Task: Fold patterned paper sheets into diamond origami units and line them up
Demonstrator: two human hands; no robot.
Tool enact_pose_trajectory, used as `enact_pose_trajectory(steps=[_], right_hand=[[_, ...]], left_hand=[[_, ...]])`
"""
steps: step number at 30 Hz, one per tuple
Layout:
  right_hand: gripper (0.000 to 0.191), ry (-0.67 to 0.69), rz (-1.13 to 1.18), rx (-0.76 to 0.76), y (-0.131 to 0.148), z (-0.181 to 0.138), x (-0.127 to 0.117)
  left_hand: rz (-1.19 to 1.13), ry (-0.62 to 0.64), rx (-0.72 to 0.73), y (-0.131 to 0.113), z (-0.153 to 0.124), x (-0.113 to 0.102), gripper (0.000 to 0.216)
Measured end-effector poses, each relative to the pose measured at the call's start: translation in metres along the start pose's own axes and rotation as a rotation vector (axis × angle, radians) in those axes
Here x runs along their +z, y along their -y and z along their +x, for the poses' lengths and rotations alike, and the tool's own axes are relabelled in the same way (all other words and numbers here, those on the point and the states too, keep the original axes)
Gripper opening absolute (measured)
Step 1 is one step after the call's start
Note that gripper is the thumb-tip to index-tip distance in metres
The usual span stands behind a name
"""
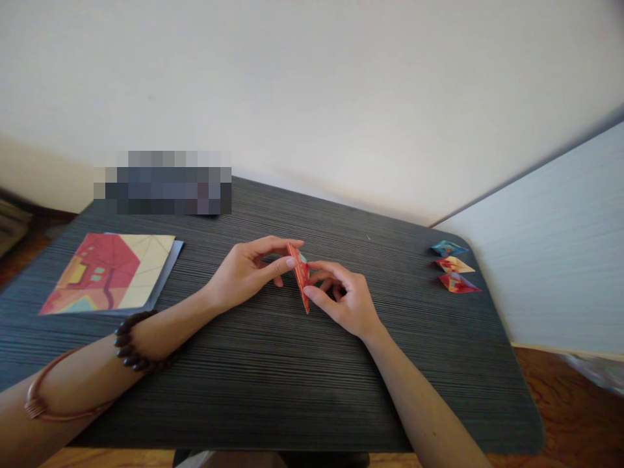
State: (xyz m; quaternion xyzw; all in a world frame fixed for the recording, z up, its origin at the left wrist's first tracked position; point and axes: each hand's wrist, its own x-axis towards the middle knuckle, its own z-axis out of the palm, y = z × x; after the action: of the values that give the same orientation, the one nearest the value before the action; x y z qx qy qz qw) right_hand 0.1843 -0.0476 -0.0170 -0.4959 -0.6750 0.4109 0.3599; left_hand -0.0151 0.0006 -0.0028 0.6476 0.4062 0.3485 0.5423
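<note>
A narrow red folded paper (pixel 301 278) stands on edge near the middle of the dark table (pixel 273 390), held between both hands just above its top. The left hand (pixel 246 270) comes in from the left, and its fingers (pixel 280 263) pinch the far end of the paper, thumb below and forefinger curved over the top. The right hand (pixel 350 300) meets it from the right, and its thumb and forefinger pinch the near end while the other fingers curl underneath.

A bead bracelet (pixel 130 344) sits on the left wrist, and a thin bangle (pixel 49 406) circles the forearm further up.

On the left of the table lies a stack of sheets (pixel 110 273); the top one is printed in red, cream and yellow. Near the far right corner, well apart from the hands, three small folded pieces (pixel 454 265) lie in a row: one blue, one cream, one red.
</note>
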Motion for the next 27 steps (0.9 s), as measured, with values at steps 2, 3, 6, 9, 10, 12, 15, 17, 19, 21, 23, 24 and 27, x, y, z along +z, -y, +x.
enact_pose_trajectory(steps=[2,3,6,9,10,12,15,17,19,21,23,24,27], right_hand=[[0.038,0.002,-0.006,-0.002,0.0005,-0.0001,0.0009],[0.038,0.002,-0.010,-0.004,0.0009,-0.0003,0.0012],[0.037,0.004,-0.023,-0.003,0.0023,-0.0009,0.0017],[0.036,0.006,-0.013,0.006,0.0026,-0.0015,0.0016],[0.035,0.005,-0.006,0.008,0.0024,-0.0017,0.0016],[0.033,0.005,0.008,0.013,0.0021,-0.0019,0.0017],[0.032,0.004,0.007,0.019,0.0021,-0.0017,0.0020],[0.032,0.002,-0.003,0.022,0.0026,-0.0015,0.0022],[0.031,0.000,-0.017,0.017,0.0030,-0.0013,0.0024],[0.030,0.002,-0.030,0.011,0.0034,-0.0012,0.0024],[0.029,0.004,-0.032,0.009,0.0036,-0.0012,0.0022],[0.029,0.005,-0.029,0.011,0.0036,-0.0012,0.0020],[0.030,0.010,-0.016,0.017,0.0036,-0.0012,0.0017]], left_hand=[[0.010,-0.002,0.006,0.0002,0.0000,0.0006,0.033],[0.012,-0.002,0.010,0.0006,0.0000,0.0008,0.032],[0.008,0.000,0.008,0.0015,-0.0002,0.0010,0.031],[0.003,0.005,-0.005,0.0010,-0.0006,0.0008,0.033],[0.003,0.004,-0.007,0.0006,-0.0008,0.0007,0.034],[0.007,-0.003,-0.002,0.0000,-0.0011,0.0007,0.033],[0.013,-0.015,0.006,0.0005,-0.0017,0.0012,0.032],[0.010,-0.021,0.021,0.0016,-0.0021,0.0019,0.030],[0.004,-0.019,0.043,0.0026,-0.0024,0.0027,0.027],[0.004,-0.013,0.057,0.0031,-0.0025,0.0033,0.025],[0.009,-0.011,0.058,0.0030,-0.0027,0.0035,0.026],[0.011,-0.013,0.057,0.0028,-0.0027,0.0035,0.026],[0.016,-0.017,0.056,0.0027,-0.0027,0.0032,0.025]])
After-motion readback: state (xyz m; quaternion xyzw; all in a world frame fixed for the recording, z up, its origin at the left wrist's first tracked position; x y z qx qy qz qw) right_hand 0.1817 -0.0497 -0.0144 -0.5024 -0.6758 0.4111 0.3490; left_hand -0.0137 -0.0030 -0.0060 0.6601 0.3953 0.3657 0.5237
